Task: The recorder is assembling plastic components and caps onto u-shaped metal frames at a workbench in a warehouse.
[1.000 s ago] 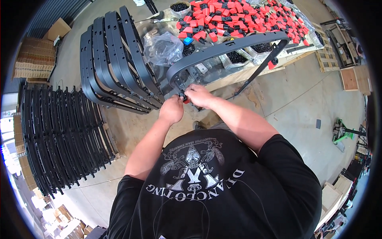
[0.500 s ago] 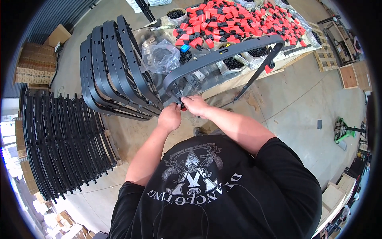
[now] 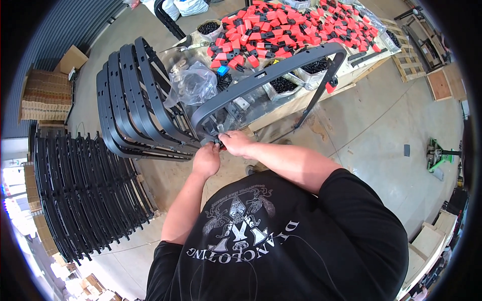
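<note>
A dark grey bent-tube frame (image 3: pixel 260 75) stands at the table's near edge, its rounded top arching over the tabletop. My left hand (image 3: pixel 206 160) and my right hand (image 3: pixel 236 143) meet at its near left leg, both closed, thumbs close together. Between them shows a bit of a red-and-black plastic piece (image 3: pixel 222 146), mostly covered by my fingers. A similar red-and-black piece (image 3: pixel 331 85) sits on the frame's right leg. Left of my hands, several matching frames (image 3: pixel 128 95) lean in a row.
A big pile of red-and-black plastic pieces (image 3: pixel 281 30) covers the table's far part. Tubs of small black parts (image 3: pixel 282 85) and a clear plastic bag (image 3: pixel 193 85) are nearer. Stacked black bars (image 3: pixel 90 195) stand at left, a wooden pallet (image 3: pixel 407 57) and green pallet jack (image 3: pixel 438 156) at right.
The view has shifted slightly, so the table and stacks appear displaced. Both hands stay together at the frame's near left leg, with little change in their grip.
</note>
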Action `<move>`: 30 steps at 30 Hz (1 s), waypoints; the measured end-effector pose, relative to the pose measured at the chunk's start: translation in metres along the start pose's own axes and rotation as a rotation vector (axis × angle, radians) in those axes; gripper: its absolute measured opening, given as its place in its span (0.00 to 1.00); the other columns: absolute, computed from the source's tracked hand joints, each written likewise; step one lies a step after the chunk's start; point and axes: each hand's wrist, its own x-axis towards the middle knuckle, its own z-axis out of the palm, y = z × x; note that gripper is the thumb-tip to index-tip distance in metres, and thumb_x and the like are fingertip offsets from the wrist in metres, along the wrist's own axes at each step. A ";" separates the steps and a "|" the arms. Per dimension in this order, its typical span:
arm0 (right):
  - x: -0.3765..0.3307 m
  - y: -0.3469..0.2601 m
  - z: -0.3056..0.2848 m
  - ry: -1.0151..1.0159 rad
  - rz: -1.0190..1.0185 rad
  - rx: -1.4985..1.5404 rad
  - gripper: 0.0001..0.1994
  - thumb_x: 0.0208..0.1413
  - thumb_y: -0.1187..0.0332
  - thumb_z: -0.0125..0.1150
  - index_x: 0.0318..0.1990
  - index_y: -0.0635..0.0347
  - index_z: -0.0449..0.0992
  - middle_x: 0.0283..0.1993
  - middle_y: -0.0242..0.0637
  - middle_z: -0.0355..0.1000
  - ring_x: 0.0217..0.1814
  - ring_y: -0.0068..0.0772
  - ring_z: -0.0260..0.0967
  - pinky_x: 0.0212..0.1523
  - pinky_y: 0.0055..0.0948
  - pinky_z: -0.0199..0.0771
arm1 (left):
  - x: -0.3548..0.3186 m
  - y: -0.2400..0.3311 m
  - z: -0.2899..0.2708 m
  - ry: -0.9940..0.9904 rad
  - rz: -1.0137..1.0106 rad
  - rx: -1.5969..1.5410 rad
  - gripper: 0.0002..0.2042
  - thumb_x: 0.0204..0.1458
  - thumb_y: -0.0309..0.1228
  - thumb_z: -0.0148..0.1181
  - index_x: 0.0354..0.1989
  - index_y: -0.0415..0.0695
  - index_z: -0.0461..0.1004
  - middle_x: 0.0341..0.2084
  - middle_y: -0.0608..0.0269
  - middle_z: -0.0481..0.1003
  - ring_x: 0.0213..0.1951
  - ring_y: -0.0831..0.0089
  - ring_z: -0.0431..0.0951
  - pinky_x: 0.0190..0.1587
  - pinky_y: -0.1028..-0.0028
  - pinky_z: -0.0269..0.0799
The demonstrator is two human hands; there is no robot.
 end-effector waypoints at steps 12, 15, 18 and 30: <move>0.065 0.017 -0.254 0.715 -0.214 -1.034 0.13 0.57 0.63 0.57 0.46 0.58 0.79 0.49 0.49 0.77 0.53 0.52 0.74 0.54 0.48 0.73 | -0.006 -0.003 0.026 0.069 -0.185 -0.445 0.16 0.70 0.40 0.47 0.40 0.38 0.73 0.27 0.64 0.76 0.29 0.76 0.73 0.35 0.71 0.70; 0.068 -0.002 -0.280 0.402 0.013 -1.144 0.14 0.61 0.64 0.52 0.47 0.56 0.81 0.50 0.47 0.78 0.56 0.50 0.74 0.57 0.49 0.71 | -0.008 -0.007 0.032 0.078 -0.219 -0.649 0.16 0.70 0.42 0.48 0.40 0.40 0.73 0.28 0.68 0.76 0.29 0.81 0.70 0.33 0.76 0.68; 0.085 0.028 -0.289 0.459 -0.171 -1.241 0.16 0.62 0.62 0.49 0.45 0.55 0.83 0.47 0.44 0.81 0.53 0.49 0.77 0.56 0.50 0.71 | -0.006 0.000 0.032 0.096 -0.264 -0.645 0.17 0.70 0.43 0.48 0.38 0.41 0.74 0.28 0.68 0.75 0.28 0.81 0.70 0.32 0.79 0.67; -0.047 0.009 -0.266 -0.482 0.120 -0.017 0.12 0.61 0.62 0.59 0.45 0.60 0.74 0.29 0.33 0.70 0.26 0.25 0.66 0.26 0.33 0.65 | -0.041 0.076 0.033 -0.257 -0.159 -0.445 0.16 0.64 0.38 0.59 0.53 0.39 0.72 0.35 0.62 0.78 0.36 0.70 0.77 0.40 0.71 0.73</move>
